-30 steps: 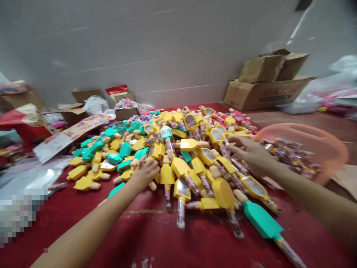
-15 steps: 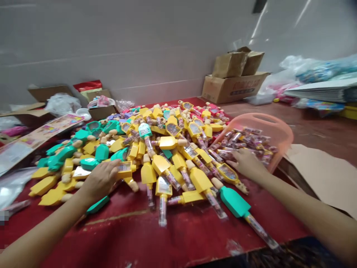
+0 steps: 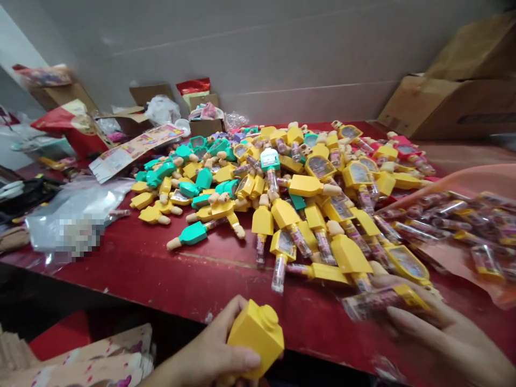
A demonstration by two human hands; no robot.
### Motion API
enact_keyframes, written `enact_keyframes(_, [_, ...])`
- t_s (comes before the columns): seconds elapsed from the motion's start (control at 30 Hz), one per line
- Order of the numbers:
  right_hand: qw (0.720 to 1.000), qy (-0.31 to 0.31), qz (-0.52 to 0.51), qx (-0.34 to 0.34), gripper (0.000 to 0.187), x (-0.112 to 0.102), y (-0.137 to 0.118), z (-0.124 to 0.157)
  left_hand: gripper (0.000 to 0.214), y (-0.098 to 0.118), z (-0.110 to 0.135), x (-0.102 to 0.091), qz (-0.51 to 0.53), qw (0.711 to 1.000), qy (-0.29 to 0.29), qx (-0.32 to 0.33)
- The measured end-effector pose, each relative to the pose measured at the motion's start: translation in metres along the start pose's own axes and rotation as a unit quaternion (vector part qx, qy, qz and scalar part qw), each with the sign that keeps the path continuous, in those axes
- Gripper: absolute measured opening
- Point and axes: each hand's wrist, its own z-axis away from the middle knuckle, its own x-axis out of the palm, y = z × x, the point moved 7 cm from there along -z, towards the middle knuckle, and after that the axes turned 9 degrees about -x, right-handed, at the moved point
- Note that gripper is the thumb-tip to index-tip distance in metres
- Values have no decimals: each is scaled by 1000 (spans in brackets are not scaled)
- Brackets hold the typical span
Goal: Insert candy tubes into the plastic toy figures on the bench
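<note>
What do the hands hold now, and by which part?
The left hand grips a yellow plastic block-shaped top by its sides. The right hand holds a clear candy tube by its body, somewhat blurred.

Yellow plastic block-shaped toy (image 3: 256,338), round stud on top, tilted, gripped in left hand (image 3: 209,344) just off near table edge. Clear candy tube (image 3: 382,303), yellow end piece, lying crosswise in right hand (image 3: 439,333), held against fingers (image 3: 419,317) (slightly blurred, pinkish sweets inside). Heap of yellow and teal candy toys (image 3: 282,199) farther off, beyond both hands, tubes pointing every way, many with peg-like tan ends.
</note>
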Motion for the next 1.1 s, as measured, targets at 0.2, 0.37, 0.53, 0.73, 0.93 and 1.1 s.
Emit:
enact_keyframes(0.2, [968,-221,-47,-109,38,71,-38,19,67,6,7,7,-51,998,15,-27])
enact_keyframes(0.37, [775,-301,329,-447,42,102,-83,45,51,-6,14,11,-133,987,10,-87])
enact_keyframes(0.53, [665,-387,402,-495,48,123,-86,67,42,-19,21,16,-239,964,23,-119])
enact_keyframes(0.73, [838,-492,200,-129,51,122,-25,87,24,-37,27,33,-493,870,13,-34])
enact_keyframes(0.93, [833,-500,0,239,53,128,25,100,24,-21,24,31,-710,701,67,20])
enact_keyframes(1.1, [821,-430,308,-215,44,123,-18,73,21,0,26,26,-745,653,77,112])
